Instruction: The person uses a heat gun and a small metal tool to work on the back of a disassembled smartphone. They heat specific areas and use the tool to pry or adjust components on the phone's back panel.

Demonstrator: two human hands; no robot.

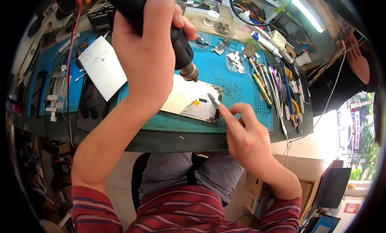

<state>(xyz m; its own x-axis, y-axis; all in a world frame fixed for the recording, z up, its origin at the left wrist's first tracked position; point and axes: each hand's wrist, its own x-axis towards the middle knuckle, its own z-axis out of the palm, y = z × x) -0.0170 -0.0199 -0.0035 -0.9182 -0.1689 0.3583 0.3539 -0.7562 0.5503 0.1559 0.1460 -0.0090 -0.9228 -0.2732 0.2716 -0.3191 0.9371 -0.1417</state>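
left hand [144, 60] grips a heat gun [182, 50], right hand [248, 137] a blade [213, 99]. the panel [203, 111] looks fragile; hold its edges.

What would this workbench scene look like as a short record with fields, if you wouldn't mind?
Left hand: holding a black hot-air gun, metal nozzle angled downward
Right hand: holding a slim bladed tool, tip over the smartphone housing; contact unclear
Smartphone housing: lying on the blue work mat
Beyond the housing: clear container with small white pieces
Far left: white paper with handwriting
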